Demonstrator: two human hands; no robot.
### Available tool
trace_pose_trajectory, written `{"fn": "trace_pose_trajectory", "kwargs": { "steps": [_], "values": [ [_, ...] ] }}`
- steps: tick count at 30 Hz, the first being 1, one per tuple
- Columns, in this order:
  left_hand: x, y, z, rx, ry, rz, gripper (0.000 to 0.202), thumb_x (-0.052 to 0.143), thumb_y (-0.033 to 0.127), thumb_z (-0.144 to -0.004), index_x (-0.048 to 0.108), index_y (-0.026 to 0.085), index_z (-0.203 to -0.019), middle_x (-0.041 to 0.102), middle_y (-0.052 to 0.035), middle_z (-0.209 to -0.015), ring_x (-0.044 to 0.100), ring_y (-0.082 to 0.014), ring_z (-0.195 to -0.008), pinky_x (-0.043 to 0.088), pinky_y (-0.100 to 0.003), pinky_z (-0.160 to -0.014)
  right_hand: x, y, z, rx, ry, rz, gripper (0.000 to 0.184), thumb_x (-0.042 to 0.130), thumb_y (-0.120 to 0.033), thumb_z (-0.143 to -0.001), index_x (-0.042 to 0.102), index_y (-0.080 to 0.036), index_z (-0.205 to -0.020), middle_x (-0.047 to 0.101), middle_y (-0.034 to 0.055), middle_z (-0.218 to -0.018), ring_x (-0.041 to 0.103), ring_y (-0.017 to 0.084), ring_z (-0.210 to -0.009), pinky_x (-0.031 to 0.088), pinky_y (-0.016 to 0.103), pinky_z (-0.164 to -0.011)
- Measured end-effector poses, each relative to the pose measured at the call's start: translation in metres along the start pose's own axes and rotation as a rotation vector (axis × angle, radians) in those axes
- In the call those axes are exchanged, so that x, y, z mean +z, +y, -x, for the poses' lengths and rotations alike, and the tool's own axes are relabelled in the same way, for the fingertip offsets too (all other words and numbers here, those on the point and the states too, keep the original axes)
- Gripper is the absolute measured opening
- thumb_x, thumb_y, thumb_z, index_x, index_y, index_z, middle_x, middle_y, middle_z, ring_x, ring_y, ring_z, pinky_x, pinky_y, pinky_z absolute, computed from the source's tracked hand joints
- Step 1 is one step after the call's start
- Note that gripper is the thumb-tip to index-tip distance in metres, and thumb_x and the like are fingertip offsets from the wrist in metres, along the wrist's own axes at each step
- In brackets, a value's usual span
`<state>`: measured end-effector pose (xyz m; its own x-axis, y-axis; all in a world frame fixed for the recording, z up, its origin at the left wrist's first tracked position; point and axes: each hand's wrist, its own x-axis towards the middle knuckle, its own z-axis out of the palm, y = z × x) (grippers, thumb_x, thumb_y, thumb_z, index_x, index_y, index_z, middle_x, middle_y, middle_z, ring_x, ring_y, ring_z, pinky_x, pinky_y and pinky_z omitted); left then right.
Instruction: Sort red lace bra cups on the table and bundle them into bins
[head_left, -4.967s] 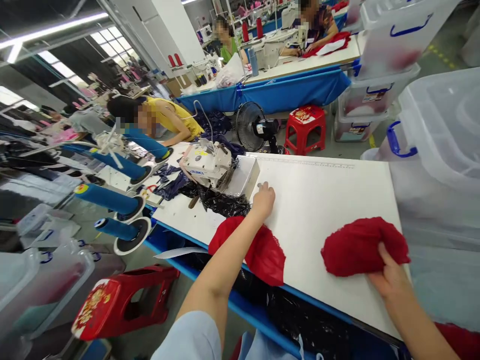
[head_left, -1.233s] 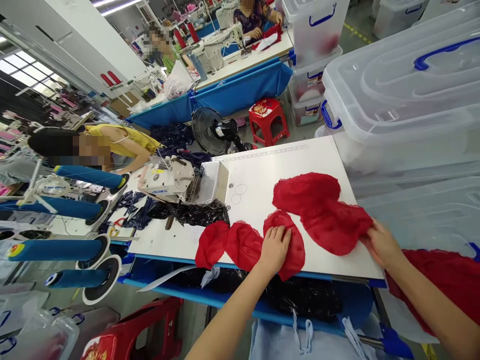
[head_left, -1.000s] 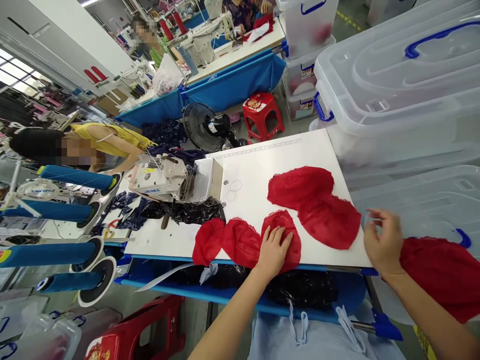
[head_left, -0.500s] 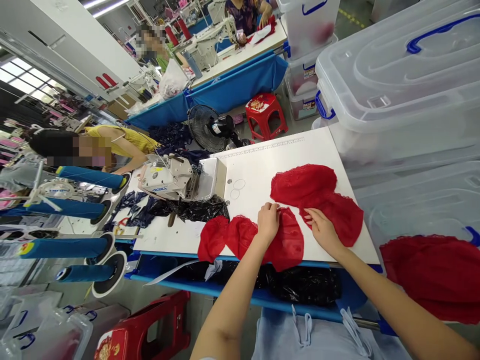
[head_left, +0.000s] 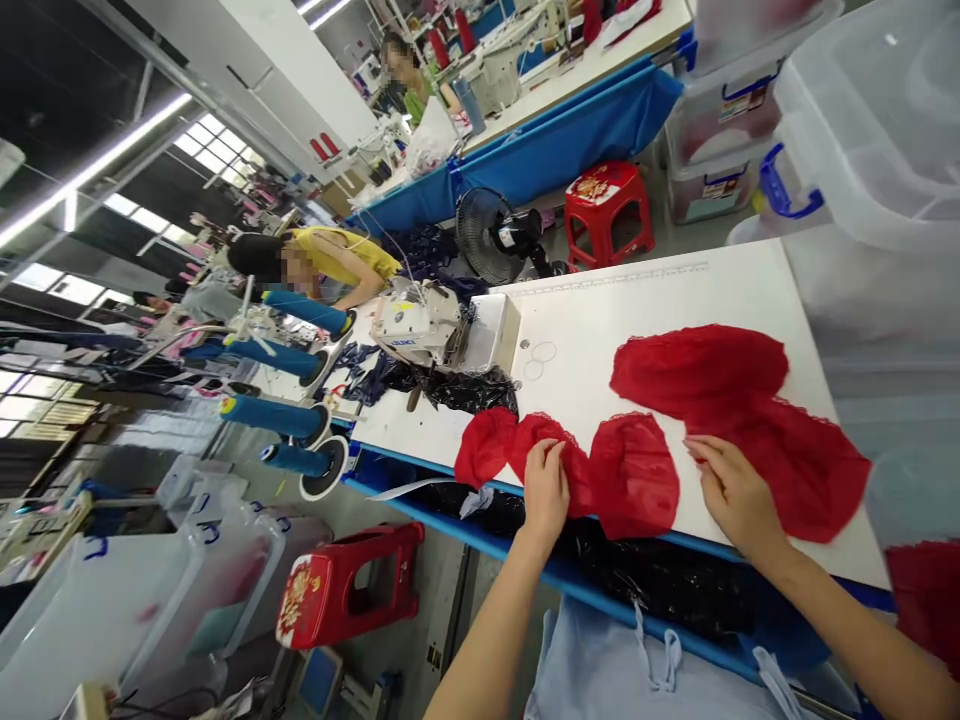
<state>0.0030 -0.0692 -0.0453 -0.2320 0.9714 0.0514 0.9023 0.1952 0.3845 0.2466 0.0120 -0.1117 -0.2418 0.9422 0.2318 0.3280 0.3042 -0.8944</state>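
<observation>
On the worktop (head_left: 637, 300), red pieces (head_left: 637, 475) seem mid-arrangement: left hand (head_left: 547, 490), five o'clock, grip unclear; right hand (head_left: 741, 500), four o'clock, loosely spread, needing gentle alignment.

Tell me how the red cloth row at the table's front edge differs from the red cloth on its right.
The red cloth row shows three lobes; the right-hand red cloth shows two, each looking larger. The left hand is over the row's middle lobe; the right hand is at the right-hand cloth's left edge. Both are red with frilly edging, on the white tabletop.
</observation>
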Motion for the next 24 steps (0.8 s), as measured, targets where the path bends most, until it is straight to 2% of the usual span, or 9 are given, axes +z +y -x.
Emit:
{"fn": "trace_pose_trajectory", "kwargs": {
  "steps": [3,5,7,9,12,16,19,21,24],
  "values": [
    [-0.011,-0.012,0.024,0.024,-0.055,-0.008,0.035,0.039,0.009,-0.090,0.058,0.019,-0.117,0.060,-0.0114,-0.116,0.059,-0.0207,-0.107,0.053,-0.040,-0.094,0.013,-0.013,0.009,-0.167,-0.150,0.052,0.037,0.039,-0.015,-0.087,0.063,-0.022,-0.115,0.064,0.0091,-0.118,0.062,0.024,-0.109,0.053,0.041,-0.097],
    [-0.015,-0.016,0.032,0.052,-0.104,-0.003,0.032,0.046,0.011,-0.089,0.061,0.023,-0.113,0.063,-0.0070,-0.115,0.061,-0.0174,-0.104,0.053,-0.033,-0.093,0.021,-0.019,0.017,-0.281,-0.237,0.144,0.038,0.038,-0.013,-0.086,0.064,-0.023,-0.113,0.067,0.0081,-0.113,0.064,0.023,-0.103,0.056,0.038,-0.089],
    [-0.022,-0.025,0.030,0.019,-0.095,-0.017,0.029,0.047,0.012,-0.089,0.062,0.024,-0.111,0.064,-0.0050,-0.113,0.061,-0.0159,-0.103,0.052,-0.030,-0.092,0.025,-0.021,0.023,-0.310,-0.251,0.264,0.036,0.038,-0.013,-0.085,0.067,-0.023,-0.104,0.068,0.0083,-0.105,0.066,0.023,-0.093,0.059,0.037,-0.076],
    [-0.034,-0.041,0.016,-0.094,-0.016,-0.056,0.028,0.042,0.012,-0.091,0.062,0.022,-0.109,0.063,-0.0077,-0.109,0.060,-0.0179,-0.103,0.051,-0.033,-0.093,0.026,-0.022,0.028,-0.293,-0.232,0.394,0.034,0.038,-0.014,-0.086,0.068,-0.022,-0.097,0.068,0.0095,-0.099,0.066,0.024,-0.086,0.059,0.037,-0.064],
    [-0.056,-0.073,-0.018,-0.298,0.116,-0.126,0.030,0.035,0.012,-0.093,0.059,0.017,-0.110,0.060,-0.0126,-0.108,0.056,-0.0237,-0.106,0.047,-0.041,-0.096,0.023,-0.026,0.030,-0.316,-0.214,0.534,0.033,0.038,-0.015,-0.085,0.069,-0.020,-0.094,0.066,0.0113,-0.093,0.064,0.025,-0.079,0.057,0.037,-0.058],
    [-0.077,-0.104,-0.062,-0.425,0.128,-0.156,0.025,0.054,0.017,-0.085,0.059,0.018,-0.110,0.057,-0.0140,-0.110,0.051,-0.0304,-0.110,0.041,-0.047,-0.097,0.024,-0.033,0.028,-0.395,-0.217,0.570,0.031,0.040,-0.013,-0.085,0.068,-0.016,-0.096,0.065,0.0141,-0.095,0.064,0.026,-0.080,0.058,0.039,-0.063],
    [-0.084,-0.111,-0.078,-0.442,0.073,-0.111,0.013,0.064,0.013,-0.075,0.059,0.020,-0.084,0.058,-0.0089,-0.095,0.052,-0.0287,-0.104,0.040,-0.042,-0.094,0.029,-0.038,0.028,-0.463,-0.259,0.494,0.035,0.039,-0.008,-0.083,0.065,-0.013,-0.106,0.065,0.0157,-0.107,0.065,0.026,-0.092,0.060,0.039,-0.074],
    [-0.089,-0.112,-0.080,-0.454,0.054,-0.058,0.015,0.061,0.008,-0.072,0.052,0.020,-0.070,0.056,-0.0050,-0.085,0.054,-0.0242,-0.096,0.041,-0.037,-0.089,0.032,-0.041,0.030,-0.474,-0.285,0.442,0.036,0.039,-0.006,-0.083,0.063,-0.013,-0.108,0.064,0.0156,-0.109,0.065,0.025,-0.095,0.060,0.037,-0.076],
    [-0.102,-0.116,-0.076,-0.516,0.055,0.046,0.015,0.052,0.009,-0.075,0.046,0.021,-0.070,0.051,0.0003,-0.072,0.053,-0.0175,-0.076,0.044,-0.031,-0.076,0.034,-0.044,0.033,-0.450,-0.280,0.387,0.035,0.038,-0.004,-0.083,0.063,-0.015,-0.106,0.065,0.0152,-0.108,0.067,0.024,-0.094,0.062,0.036,-0.074]
  ]
}}
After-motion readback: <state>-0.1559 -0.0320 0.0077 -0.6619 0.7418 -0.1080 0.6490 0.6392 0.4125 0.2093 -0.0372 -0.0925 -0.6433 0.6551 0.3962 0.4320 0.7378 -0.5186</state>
